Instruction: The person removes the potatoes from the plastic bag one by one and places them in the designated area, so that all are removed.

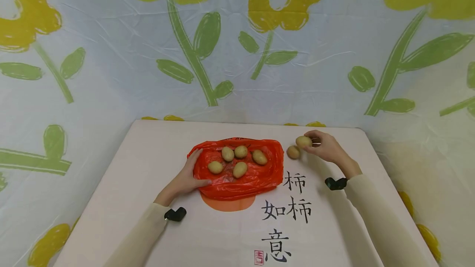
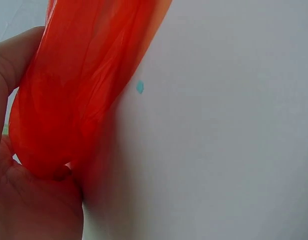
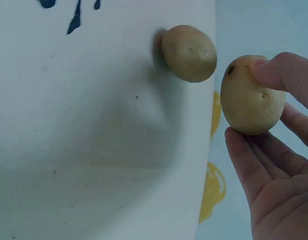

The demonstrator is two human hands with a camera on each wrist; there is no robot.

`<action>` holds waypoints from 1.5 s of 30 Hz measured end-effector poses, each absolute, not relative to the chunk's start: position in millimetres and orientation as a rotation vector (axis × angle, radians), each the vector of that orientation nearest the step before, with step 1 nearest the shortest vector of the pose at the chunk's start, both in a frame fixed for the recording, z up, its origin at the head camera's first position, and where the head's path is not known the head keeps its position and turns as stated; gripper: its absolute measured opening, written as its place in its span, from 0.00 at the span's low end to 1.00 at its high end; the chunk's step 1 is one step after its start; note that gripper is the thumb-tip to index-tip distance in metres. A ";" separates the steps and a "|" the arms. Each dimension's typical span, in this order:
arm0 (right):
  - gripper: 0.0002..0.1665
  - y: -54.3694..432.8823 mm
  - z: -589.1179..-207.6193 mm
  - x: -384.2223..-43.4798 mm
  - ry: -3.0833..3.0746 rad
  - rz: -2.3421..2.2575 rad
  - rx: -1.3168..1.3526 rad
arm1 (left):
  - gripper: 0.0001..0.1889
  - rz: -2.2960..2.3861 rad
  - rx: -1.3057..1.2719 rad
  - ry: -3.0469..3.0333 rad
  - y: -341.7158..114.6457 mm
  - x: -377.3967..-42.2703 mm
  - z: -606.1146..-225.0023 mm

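Observation:
A red plastic bag (image 1: 237, 188) with a rolled-down rim lies spread on the table, several potatoes (image 1: 240, 169) inside it. My left hand (image 1: 186, 176) holds the bag's left side. Up close in the left wrist view, the thumb and fingers wrap round the red plastic (image 2: 69, 100). To the right of the bag, my right hand (image 1: 326, 146) pinches a potato (image 3: 253, 100) between thumb and fingers, raised above the table. Another potato (image 1: 293, 152) sits on the table just below it, close to the bag's right edge.
The pale table cover (image 1: 156, 147) bears black written characters (image 1: 276, 245) and an orange printed shape (image 1: 228, 204) partly under the bag. Behind the table's far edge hangs a flower-patterned cloth (image 1: 237, 94), which also runs along both sides.

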State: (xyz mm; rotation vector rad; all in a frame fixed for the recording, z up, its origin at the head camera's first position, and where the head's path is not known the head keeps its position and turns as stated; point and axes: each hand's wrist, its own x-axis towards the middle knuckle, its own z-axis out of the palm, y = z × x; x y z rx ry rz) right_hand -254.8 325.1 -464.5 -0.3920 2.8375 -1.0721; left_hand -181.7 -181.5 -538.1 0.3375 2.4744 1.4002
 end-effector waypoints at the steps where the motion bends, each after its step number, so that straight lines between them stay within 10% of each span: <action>1: 0.30 326.2 -465.3 -253.3 2.837 -1.069 -0.390 | 0.60 1.405 0.336 2.473 -181.7 -181.5 -537.7; 45: 0.34 335.6 -483.7 -237.0 2.749 -1.016 -0.318 | 0.62 1.436 0.363 2.458 -183.1 -182.3 -540.9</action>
